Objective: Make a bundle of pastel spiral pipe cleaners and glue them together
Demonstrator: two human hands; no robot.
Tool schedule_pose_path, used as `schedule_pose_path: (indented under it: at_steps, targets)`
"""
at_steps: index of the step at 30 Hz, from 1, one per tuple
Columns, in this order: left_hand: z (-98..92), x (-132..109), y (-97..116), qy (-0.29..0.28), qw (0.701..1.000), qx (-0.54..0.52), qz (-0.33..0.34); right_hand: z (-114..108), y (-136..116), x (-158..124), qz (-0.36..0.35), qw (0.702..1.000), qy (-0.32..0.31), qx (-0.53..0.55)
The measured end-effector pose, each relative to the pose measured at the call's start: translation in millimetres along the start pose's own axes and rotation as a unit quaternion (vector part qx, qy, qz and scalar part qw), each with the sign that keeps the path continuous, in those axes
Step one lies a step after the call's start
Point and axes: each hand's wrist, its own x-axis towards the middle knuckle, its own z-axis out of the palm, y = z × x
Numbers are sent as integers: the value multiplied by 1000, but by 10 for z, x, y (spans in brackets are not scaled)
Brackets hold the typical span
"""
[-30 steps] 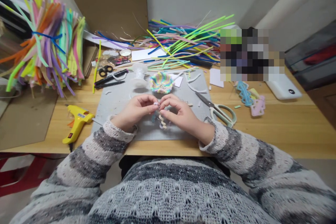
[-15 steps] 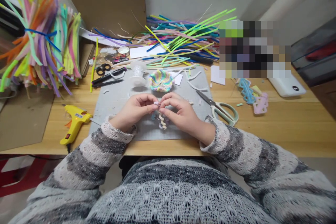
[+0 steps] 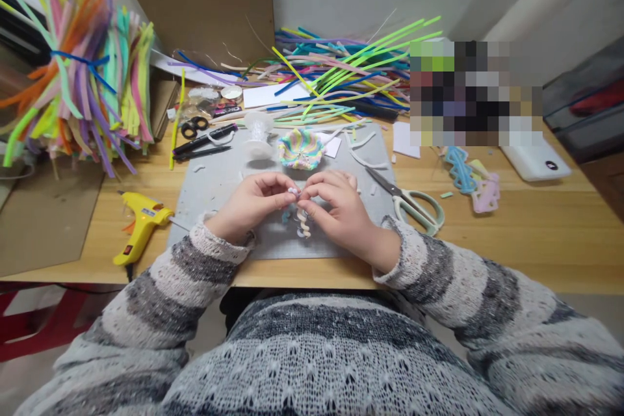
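Note:
My left hand [image 3: 258,205] and my right hand [image 3: 338,208] meet over the grey mat, fingertips pinched together. Between them is a small pale lilac piece, and coiled pipe cleaners [image 3: 304,223] in cream, blue and lilac dangle beneath; the fingers hide much of it. Just beyond my hands sits a pastel striped pipe-cleaner bowl shape [image 3: 301,149]. A spool of clear thread [image 3: 258,135] stands upright to its left. Scissors [image 3: 412,205] with pale green handles lie at the mat's right edge.
A yellow glue gun [image 3: 141,224] lies left of the mat [image 3: 273,247]. Bundled pipe cleaners [image 3: 78,78] stand at far left; a loose pile [image 3: 351,71] lies along the wall. Black pens [image 3: 205,143], blue and pink hair claws [image 3: 459,170] and a white power bank [image 3: 536,159] are around.
The view has shifted slightly. Both hands keep their pinch at nearly the same spot, with only small finger movement; the coils still hang below.

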Motion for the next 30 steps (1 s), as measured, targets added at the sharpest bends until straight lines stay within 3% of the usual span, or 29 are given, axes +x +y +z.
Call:
schedule_pose_path:
  at_steps: [14,27,30]
  targets:
    - [-15,-5,-35,15,999,-14,27,-8,-16,-19,-17,1000,-5,-19]
    - [38,-37,-20,35,995,53,80,-5,-29,-24,-24,1000,-9,-14]
    - [-1,-35,-10,34,996,19,78,-36,-57,-32,-24,999,21,28]
